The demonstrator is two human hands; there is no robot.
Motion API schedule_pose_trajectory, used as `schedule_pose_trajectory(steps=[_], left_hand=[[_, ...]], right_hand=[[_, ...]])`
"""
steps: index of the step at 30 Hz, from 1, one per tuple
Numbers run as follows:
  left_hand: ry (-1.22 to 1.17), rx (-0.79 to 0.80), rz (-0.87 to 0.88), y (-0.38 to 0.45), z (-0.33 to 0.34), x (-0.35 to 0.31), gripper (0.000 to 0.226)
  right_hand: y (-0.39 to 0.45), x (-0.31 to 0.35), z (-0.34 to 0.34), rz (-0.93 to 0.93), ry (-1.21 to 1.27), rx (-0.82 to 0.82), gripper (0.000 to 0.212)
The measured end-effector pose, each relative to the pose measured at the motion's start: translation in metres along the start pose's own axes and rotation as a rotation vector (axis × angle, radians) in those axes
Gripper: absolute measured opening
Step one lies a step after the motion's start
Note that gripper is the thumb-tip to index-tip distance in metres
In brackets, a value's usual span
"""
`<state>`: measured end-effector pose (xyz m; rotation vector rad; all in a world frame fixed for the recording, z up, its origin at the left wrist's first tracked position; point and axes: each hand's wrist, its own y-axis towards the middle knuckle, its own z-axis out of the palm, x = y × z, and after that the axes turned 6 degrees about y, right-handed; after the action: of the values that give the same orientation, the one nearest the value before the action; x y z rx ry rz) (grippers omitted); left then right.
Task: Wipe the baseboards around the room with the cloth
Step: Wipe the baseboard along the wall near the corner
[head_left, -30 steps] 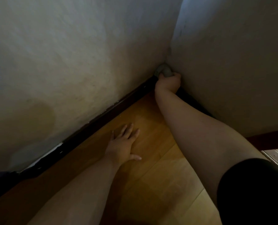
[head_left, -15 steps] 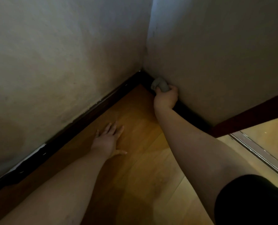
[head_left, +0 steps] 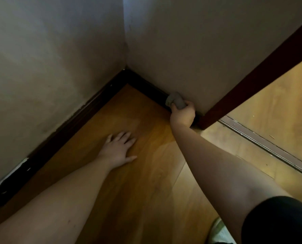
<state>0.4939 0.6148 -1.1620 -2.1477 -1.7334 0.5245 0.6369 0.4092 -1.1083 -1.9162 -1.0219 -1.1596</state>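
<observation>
The wiping is under way on the short run of baseboard (head_left: 146, 89) along the right-hand wall (head_left: 199, 50), between the far corner and the dark red door frame (head_left: 252, 81). The right hand (head_left: 182, 114) is clenched around a bunched grey cloth (head_left: 175, 101), pressing it against the top edge of the skirting just beside the frame's foot. The left hand (head_left: 119, 149) lies flat on the floor (head_left: 146, 173), fingers spread and holding nothing — it looks like a prop for the body's weight.

This stretch appears nearly finished; the next move likely calls for carrying the cloth up to the frame, then shifting to another wall.

The baseboard is dark, almost black, with a ridged profile, and shows pale chips along the left wall (head_left: 49, 59). The walls are matt, blotchy plaster. The floor is smooth, warm-toned wood plank — a metal threshold strip (head_left: 270, 147) crosses the doorway at right. The cloth looks soft and crumpled.
</observation>
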Motion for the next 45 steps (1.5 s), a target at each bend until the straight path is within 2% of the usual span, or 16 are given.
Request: schedule_pose_trajectory(steps=[7, 11, 15, 19, 23, 27, 32, 35, 39, 42, 45], left_hand=[[-0.016, 0.058, 0.124, 0.018, -0.005, -0.061, 0.087], [0.07, 0.13, 0.135, 0.019, 0.002, -0.067, 0.102], [0.093, 0.118, 0.144, 0.021, 0.001, -0.061, 0.098], [0.109, 0.092, 0.036, 0.015, 0.003, -0.054, 0.095], [0.097, 0.082, -0.036, 0.007, 0.001, -0.042, 0.094], [0.048, 0.024, -0.106, 0.003, -0.005, -0.024, 0.089], [0.023, 0.016, -0.182, -0.005, -0.007, 0.002, 0.092], [0.088, 0.067, -0.22, -0.012, -0.008, 0.013, 0.094], [0.106, 0.114, -0.262, -0.03, 0.0, 0.026, 0.091], [0.07, 0.037, -0.242, -0.044, 0.001, 0.036, 0.087], [0.193, 0.036, -0.108, -0.062, 0.002, 0.041, 0.084]], right_hand=[[0.002, -0.012, -0.045, 0.087, 0.055, -0.103, 0.037], [0.004, -0.028, -0.074, 0.063, -0.012, -0.158, 0.038], [0.003, -0.034, -0.091, 0.062, -0.025, -0.191, 0.037], [-0.006, -0.057, -0.106, 0.111, -0.127, -0.2, 0.039], [-0.023, -0.076, -0.099, 0.002, -0.194, -0.07, 0.044], [-0.041, -0.068, -0.064, -0.148, -0.263, 0.107, 0.045], [-0.06, -0.056, -0.017, -0.291, -0.267, 0.244, 0.047], [-0.066, -0.051, 0.018, -0.341, -0.265, 0.342, 0.055], [-0.083, -0.041, 0.058, -0.363, -0.23, 0.446, 0.049], [-0.098, -0.037, 0.06, -0.405, -0.202, 0.482, 0.046], [-0.11, -0.044, 0.035, -0.452, -0.254, 0.533, 0.047]])
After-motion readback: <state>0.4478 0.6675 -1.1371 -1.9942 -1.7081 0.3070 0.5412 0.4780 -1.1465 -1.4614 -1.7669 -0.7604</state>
